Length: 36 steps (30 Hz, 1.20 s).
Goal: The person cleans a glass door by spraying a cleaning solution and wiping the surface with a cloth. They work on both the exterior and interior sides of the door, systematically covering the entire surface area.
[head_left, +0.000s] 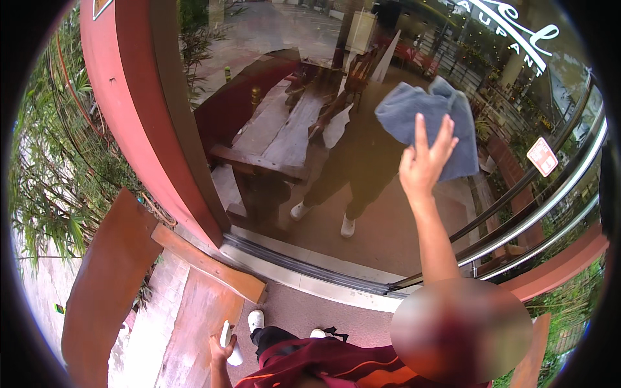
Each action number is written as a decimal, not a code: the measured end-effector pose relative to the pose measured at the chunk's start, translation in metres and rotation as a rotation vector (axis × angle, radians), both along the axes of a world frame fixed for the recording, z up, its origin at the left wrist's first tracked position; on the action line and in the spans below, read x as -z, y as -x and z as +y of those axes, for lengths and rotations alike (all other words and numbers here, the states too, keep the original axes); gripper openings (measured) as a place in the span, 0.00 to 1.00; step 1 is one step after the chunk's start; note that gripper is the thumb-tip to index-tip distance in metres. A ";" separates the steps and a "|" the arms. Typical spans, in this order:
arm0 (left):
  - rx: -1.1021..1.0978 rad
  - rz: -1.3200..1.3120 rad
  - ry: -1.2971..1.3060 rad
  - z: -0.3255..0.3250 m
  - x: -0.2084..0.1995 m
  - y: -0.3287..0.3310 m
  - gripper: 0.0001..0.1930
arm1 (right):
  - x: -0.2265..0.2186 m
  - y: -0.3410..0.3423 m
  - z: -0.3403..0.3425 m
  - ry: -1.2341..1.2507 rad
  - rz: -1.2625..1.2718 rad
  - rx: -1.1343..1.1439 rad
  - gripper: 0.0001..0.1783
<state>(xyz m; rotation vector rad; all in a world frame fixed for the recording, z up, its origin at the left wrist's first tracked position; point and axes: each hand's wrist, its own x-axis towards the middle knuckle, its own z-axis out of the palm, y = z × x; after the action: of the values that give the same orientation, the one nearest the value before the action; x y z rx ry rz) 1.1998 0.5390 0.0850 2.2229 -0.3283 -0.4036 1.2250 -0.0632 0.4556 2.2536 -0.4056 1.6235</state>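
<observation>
My right hand (427, 157) is raised against the large glass door (381, 242), pressing a blue-grey cloth (462, 110) to the pane. Its fingers are spread over the cloth, which fans out above and beside them in loose folds. Low at the left, my left hand (222, 350) is closed around a white spray bottle (234, 353), close to my body and away from the glass. Part of the bottle is covered by the fingers.
A curved metal handrail (556, 204) runs along the right. A red-brown door frame (139, 110) edges the glass at left. A wooden bench (107, 284) and table (187, 323) stand at lower left, with plants (55, 161) behind. Reflections cover the pane. A blurred oval hides the lower right.
</observation>
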 end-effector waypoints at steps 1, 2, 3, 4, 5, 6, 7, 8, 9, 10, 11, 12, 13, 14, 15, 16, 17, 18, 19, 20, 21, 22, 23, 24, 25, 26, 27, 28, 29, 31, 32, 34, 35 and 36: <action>-0.018 -0.002 0.002 0.003 -0.001 -0.008 0.20 | -0.011 -0.044 0.027 0.019 0.066 -0.033 0.41; -0.014 -0.039 0.037 0.005 -0.002 -0.017 0.20 | -0.021 -0.091 0.056 0.067 0.109 -0.071 0.39; 0.009 -0.069 0.091 0.006 -0.005 -0.030 0.20 | -0.033 -0.137 0.084 0.112 0.129 -0.145 0.33; 0.043 -0.164 0.192 0.001 -0.007 -0.045 0.19 | -0.045 -0.184 0.111 0.169 0.152 -0.217 0.33; 0.102 -0.157 0.235 -0.007 -0.011 -0.065 0.19 | -0.055 -0.225 0.138 0.190 0.210 -0.287 0.28; 0.155 -0.153 0.274 -0.012 -0.019 -0.078 0.18 | -0.065 -0.260 0.160 0.213 0.281 -0.350 0.25; 0.203 -0.146 0.308 -0.016 -0.029 -0.089 0.18 | -0.076 -0.291 0.181 0.255 0.394 -0.319 0.23; 0.246 -0.138 0.338 -0.024 -0.040 -0.101 0.17 | -0.086 -0.310 0.192 0.270 0.428 -0.374 0.22; 0.315 -0.129 0.389 -0.035 -0.051 -0.116 0.17 | -0.096 -0.322 0.198 0.174 0.487 -0.434 0.22; 0.388 -0.138 0.401 -0.044 -0.063 -0.130 0.17 | -0.104 -0.324 0.196 0.288 0.415 -0.370 0.21; 0.459 -0.144 0.410 -0.053 -0.076 -0.142 0.18 | -0.114 -0.318 0.189 0.282 0.336 -0.421 0.22; 0.530 -0.148 0.418 -0.064 -0.088 -0.152 0.18 | -0.122 -0.302 0.175 0.253 0.312 -0.445 0.22; 0.538 -0.131 0.391 -0.073 -0.100 -0.159 0.19 | -0.131 -0.279 0.156 0.337 0.215 -0.377 0.25; 0.567 -0.154 0.396 -0.081 -0.112 -0.164 0.19 | -0.138 -0.248 0.134 0.293 0.147 -0.447 0.28; 0.591 -0.187 0.405 -0.090 -0.121 -0.169 0.20 | -0.147 -0.213 0.110 0.268 0.141 -0.373 0.31; 0.612 -0.222 0.416 -0.098 -0.127 -0.173 0.20 | -0.155 -0.172 0.084 0.199 0.107 -0.338 0.34; 0.622 -0.251 0.416 -0.104 -0.132 -0.176 0.19 | -0.163 -0.127 0.059 0.195 0.029 -0.265 0.37; 0.644 -0.234 0.425 -0.109 -0.135 -0.178 0.19 | -0.171 -0.081 0.034 0.147 -0.059 -0.224 0.38; 0.664 -0.234 0.422 -0.113 -0.136 -0.180 0.19 | -0.177 -0.035 0.011 0.161 -0.170 -0.101 0.40; 0.683 -0.232 0.415 -0.118 -0.135 -0.178 0.19 | -0.181 0.008 -0.010 0.066 -0.242 0.052 0.39; 0.690 -0.208 0.355 -0.121 -0.134 -0.178 0.19 | -0.187 0.047 -0.032 -0.054 -0.338 0.073 0.39; 0.737 -0.217 0.368 -0.127 -0.132 -0.173 0.19 | -0.190 0.083 -0.053 -0.141 -0.467 0.029 0.37; 0.797 -0.237 0.366 -0.134 -0.133 -0.171 0.19 | -0.190 0.111 -0.074 -0.218 -0.581 0.065 0.35; 0.867 -0.255 0.364 -0.144 -0.137 -0.173 0.19 | -0.187 0.135 -0.096 -0.202 -0.645 0.105 0.34; 0.862 -0.245 0.253 -0.147 -0.140 -0.165 0.19 | -0.180 0.150 -0.117 -0.118 -0.693 0.136 0.33; 0.892 -0.172 0.214 -0.153 -0.143 -0.158 0.20 | -0.168 0.160 -0.136 -0.114 -0.746 0.163 0.32; 0.919 -0.100 0.172 -0.158 -0.145 -0.152 0.20 | -0.146 0.167 -0.150 -0.159 -0.802 0.194 0.32; 0.979 0.050 0.149 -0.163 -0.151 -0.151 0.20 | -0.119 0.170 -0.160 -0.207 -0.858 0.219 0.32; 0.986 0.071 0.063 -0.165 -0.159 -0.148 0.20 | -0.083 0.170 -0.164 -0.286 -0.914 0.243 0.35; 0.959 0.103 0.053 -0.173 -0.169 -0.139 0.20 | 0.005 0.178 -0.156 -0.331 -0.967 0.245 0.36; 0.938 0.121 0.059 -0.177 -0.173 -0.135 0.20 | 0.054 0.178 -0.147 -0.447 -1.009 0.246 0.38; 0.985 0.030 -0.011 -0.184 -0.181 -0.132 0.20 | 0.151 0.173 -0.121 -0.767 -1.153 0.254 0.37; 1.010 -0.022 -0.018 -0.186 -0.184 -0.130 0.20 | 0.192 0.170 -0.108 -0.948 -1.201 0.270 0.37; 1.032 -0.074 -0.026 -0.187 -0.188 -0.128 0.20 | 0.223 0.168 -0.100 -1.133 -1.291 0.293 0.37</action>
<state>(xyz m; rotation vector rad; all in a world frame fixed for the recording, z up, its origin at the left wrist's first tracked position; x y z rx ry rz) 1.3282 0.3522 0.2727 1.9315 -1.5203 -0.8507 1.0573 -0.1632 0.2322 0.9809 -2.2364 2.8303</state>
